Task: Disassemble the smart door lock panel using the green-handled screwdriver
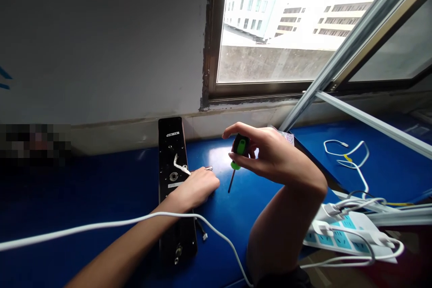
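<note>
My right hand (266,148) is raised over the blue tabletop, its fingers closed around the green and black handle of a screwdriver (240,147). The thin shaft points down and slightly left, with its tip apart from anything. My left hand (199,186) is closed at the right edge of a long black panel (167,148). A small shiny metal piece (209,168) shows just beyond its knuckles; what the fingers grip is hidden. The panel lies lengthwise, carrying white labels, a round metal fitting (173,177), a white wrapped cable (178,164) and a lock-like metal part (177,254) near its close end.
A white cable (135,221) runs across the front, passing over my left forearm. At the right, a power strip (347,231) holds several plugs. Behind it lie a loose white cable (362,168) and slanting metal frame bars (344,38). A wall and window close off the back.
</note>
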The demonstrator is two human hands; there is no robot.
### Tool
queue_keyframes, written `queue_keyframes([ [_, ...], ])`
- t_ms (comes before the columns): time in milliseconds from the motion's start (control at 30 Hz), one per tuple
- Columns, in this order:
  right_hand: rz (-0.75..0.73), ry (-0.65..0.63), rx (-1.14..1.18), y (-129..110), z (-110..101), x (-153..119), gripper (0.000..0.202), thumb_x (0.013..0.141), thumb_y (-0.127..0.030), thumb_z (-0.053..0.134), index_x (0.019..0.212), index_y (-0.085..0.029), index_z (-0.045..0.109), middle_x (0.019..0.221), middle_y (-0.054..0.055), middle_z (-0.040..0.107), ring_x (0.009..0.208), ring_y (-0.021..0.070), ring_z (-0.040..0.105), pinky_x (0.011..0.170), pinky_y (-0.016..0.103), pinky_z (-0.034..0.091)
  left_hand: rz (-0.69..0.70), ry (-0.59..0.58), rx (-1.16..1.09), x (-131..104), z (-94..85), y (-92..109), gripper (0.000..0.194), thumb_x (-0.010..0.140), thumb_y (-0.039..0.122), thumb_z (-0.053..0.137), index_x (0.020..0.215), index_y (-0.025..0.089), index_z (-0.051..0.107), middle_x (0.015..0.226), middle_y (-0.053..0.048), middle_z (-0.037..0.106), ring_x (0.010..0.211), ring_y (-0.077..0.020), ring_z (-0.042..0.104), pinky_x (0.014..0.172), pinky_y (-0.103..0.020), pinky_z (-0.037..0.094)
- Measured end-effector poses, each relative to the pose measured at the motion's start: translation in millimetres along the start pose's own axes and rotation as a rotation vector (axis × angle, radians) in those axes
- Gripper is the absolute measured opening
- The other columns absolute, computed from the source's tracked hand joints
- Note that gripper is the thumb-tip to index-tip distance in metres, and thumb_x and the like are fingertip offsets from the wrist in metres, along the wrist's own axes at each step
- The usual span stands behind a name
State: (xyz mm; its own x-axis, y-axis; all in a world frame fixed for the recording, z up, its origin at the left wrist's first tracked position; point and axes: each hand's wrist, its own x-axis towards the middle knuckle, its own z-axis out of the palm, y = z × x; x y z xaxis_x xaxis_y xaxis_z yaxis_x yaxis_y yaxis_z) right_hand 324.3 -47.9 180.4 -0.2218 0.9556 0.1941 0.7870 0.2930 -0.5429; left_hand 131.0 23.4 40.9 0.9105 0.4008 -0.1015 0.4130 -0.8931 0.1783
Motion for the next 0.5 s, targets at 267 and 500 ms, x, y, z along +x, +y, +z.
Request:
queue_keyframes([
  [267, -0.008, 0.012, 0.032, 4.4, -2.3, -2.2, 0.035, 0.089, -0.019, 0.072, 0.122, -0.025, 0.064, 0.09, -0.002, 0.071, 0.075, 0.0118, 0.062, 0.067, 0.024, 0.045, 0.013, -0.101, 0.089, -2.3, -7.6, 2.1, 0.025, 0.079, -0.003, 0.057, 0.072, 0.018, 0.068, 0.077, -0.008, 0.072, 0.094, -0.0289, 0.071, 0.081, -0.037, 0.053],
  [500, -0.012, 0.015, 0.038, 5.2, -3.5, -3.2, 0.034, 0.089, -0.018, 0.071, 0.122, -0.025, 0.064, 0.088, -0.002, 0.07, 0.074, 0.0115, 0.061, 0.066, 0.023, 0.045, -0.032, -0.115, 0.125, -2.6, -13.4, 5.8, 0.024, 0.081, -0.002, 0.055, 0.072, 0.016, 0.068, 0.089, -0.013, 0.074, 0.086, -0.0289, 0.07, 0.072, -0.038, 0.051],
])
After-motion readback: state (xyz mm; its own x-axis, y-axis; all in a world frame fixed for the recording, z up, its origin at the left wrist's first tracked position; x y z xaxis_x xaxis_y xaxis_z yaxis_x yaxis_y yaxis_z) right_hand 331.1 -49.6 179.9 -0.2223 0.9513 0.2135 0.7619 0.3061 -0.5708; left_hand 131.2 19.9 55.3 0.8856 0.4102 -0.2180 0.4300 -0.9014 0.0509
